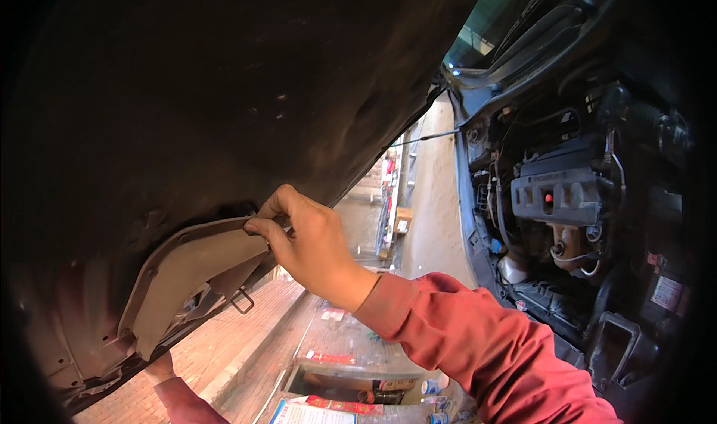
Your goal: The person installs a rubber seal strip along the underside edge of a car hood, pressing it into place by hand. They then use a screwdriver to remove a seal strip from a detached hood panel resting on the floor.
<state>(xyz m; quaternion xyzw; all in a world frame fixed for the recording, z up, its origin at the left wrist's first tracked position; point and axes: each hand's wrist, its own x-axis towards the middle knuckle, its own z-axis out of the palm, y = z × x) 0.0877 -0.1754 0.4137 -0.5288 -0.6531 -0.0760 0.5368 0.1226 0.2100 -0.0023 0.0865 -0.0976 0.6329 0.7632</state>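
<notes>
A car's raised bonnet (224, 73), dark on its underside, fills the upper left. At its lower edge sits a curved grey-brown panel (179, 263) with a dark rim and an opening near its lower side. My right hand (310, 241), in a red sleeve, pinches the panel's upper right corner between thumb and bent fingers. Below the panel's lower left end, my left hand (159, 366) reaches up against the bonnet's edge. Its fingers are hidden behind that edge. A small metal loop (243, 300) sticks out beside the panel.
To the right lies the open engine bay, with a dark engine cover (560, 194), hoses and a white-labelled battery (665, 293). A thin rod (427, 136) spans bonnet and body. Beyond the bonnet are a brick surface (239, 331), a cardboard box (403, 219) and a long bin (295, 383).
</notes>
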